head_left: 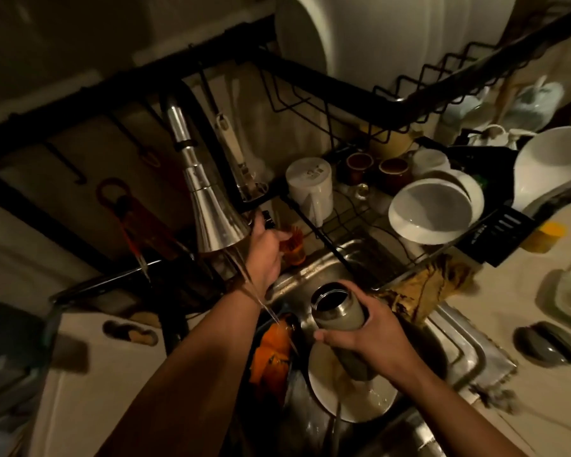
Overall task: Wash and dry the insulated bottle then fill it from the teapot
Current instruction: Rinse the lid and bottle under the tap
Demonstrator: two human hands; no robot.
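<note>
Holding entry: grey-green insulated steel bottle (338,311), lidless, gripped round its body by the right hand (370,338). It sits over the steel sink (459,338), above a white plate (353,400), just right of the water stream (267,308). Long axis tilted; open mouth points up and far-left. Left hand (264,255) is behind the chrome cone tap (211,219); grip hidden, cannot tell. Risk: a wet one-handed hold may slip, dropping the bottle onto the plate.
</note>
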